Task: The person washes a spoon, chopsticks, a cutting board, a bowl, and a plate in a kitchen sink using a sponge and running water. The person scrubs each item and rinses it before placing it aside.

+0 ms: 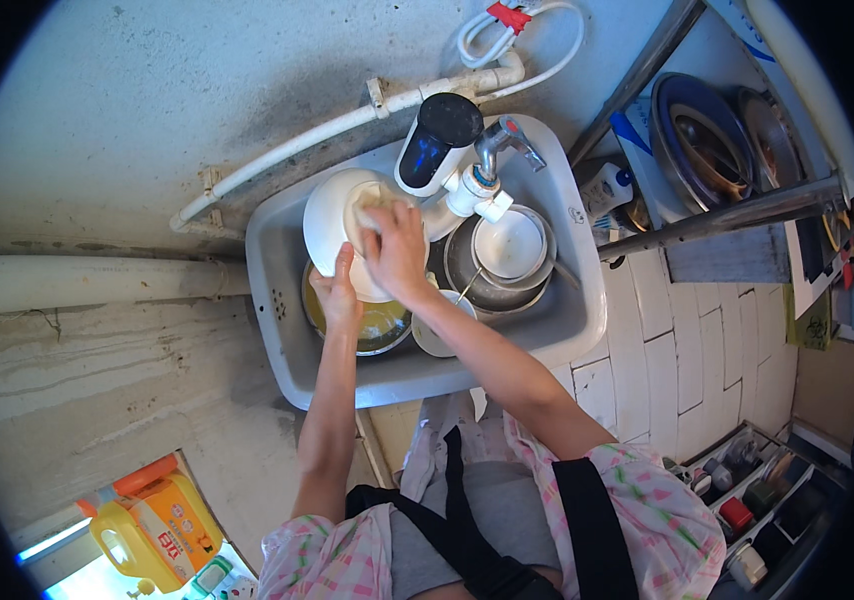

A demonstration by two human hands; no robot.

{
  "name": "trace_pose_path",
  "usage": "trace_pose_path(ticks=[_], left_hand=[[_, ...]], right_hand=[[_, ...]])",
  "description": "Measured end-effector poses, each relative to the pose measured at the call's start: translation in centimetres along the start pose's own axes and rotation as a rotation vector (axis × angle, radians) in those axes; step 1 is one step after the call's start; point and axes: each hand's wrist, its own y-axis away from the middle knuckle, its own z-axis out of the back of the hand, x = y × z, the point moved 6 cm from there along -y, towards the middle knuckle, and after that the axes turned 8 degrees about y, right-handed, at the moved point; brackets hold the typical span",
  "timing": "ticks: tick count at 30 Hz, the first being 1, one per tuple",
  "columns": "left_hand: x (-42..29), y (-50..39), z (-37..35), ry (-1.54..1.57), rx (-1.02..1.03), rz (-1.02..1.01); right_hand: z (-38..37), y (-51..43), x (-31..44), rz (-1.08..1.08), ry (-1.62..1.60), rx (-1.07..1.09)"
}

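In the head view, my left hand (337,294) grips the near edge of a large white bowl (325,225), thumb on top. The bowl is held tilted above the left part of the grey sink (389,394). My right hand (399,251) presses a pale, crumpled cloth (361,214) against the bowl, its fingers bent over the cloth. Beneath the bowl sits a round basin (374,334) with yellowish contents, partly hidden. Beside it stands a small white bowl (434,330), partly covered by my right forearm. To the right, white bowls (511,244) are stacked in a metal pot (464,251).
A faucet with a chrome lever (505,142) and a black-and-white heater unit (438,142) rises at the sink's back. A white pipe (284,154) runs along the wall. Metal basins (697,142) stand on the right rack. A yellow jug (156,532) is at lower left.
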Motion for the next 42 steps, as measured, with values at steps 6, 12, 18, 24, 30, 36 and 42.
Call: trace_pose_path(ticks=[6,12,18,24,30,36,42], left_hand=[[-0.4,-0.6,1.5,0.119,0.008,0.065],[0.8,-0.1,1.5,0.105,0.070,0.063],[1.4,-0.5,1.5,0.076,0.078,0.044],[1.2,0.1,3.0,0.210,0.199,0.105],[2.7,-0.5,6.2,0.128,0.139,0.255],[5.0,-3.4,7.3,0.088,0.285,0.365],[6.7,-7.3,5.2,0.150,0.510,0.514]], right_hand=[[3.0,2.2,-0.3,0.245,-0.040,-0.116],[1.1,-2.5,-3.6,-0.032,0.025,-0.205],[-0.9,-1.4,1.6,0.129,-0.127,-0.097],[0.0,2.3,3.9,0.354,-0.093,0.077],[1.9,3.7,-1.4,0.242,0.018,-0.035],[2.8,1.2,-12.4,-0.695,-0.324,0.071],[2.4,-1.4,-14.4,-0.691,-0.413,0.657]])
